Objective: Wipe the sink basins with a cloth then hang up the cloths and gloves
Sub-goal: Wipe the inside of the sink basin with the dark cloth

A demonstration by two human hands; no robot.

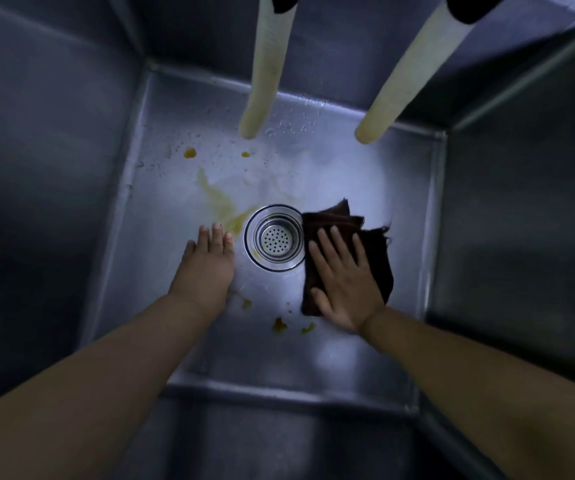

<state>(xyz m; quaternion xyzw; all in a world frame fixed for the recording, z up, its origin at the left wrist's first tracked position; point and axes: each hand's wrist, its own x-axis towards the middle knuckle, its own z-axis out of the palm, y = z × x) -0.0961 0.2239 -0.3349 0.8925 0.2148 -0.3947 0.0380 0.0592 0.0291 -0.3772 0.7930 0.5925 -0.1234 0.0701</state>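
Observation:
I look straight down into a deep steel sink basin [365, 188]. A dark brown folded cloth [376, 251] lies on the basin floor just right of the round drain strainer [275, 239]. My right hand [343, 282] presses flat on the cloth with fingers spread. My left hand [208, 261] rests flat on the bare floor left of the drain, holding nothing. Yellow smears [223, 202] streak the floor from the upper left toward the drain. Small yellow blobs [279, 325] sit near the front.
Two cream hoses [265, 81] [414, 74] hang down from above over the back of the basin. Steel walls [47, 188] rise steeply on all four sides. Water droplets dot the floor's back left part.

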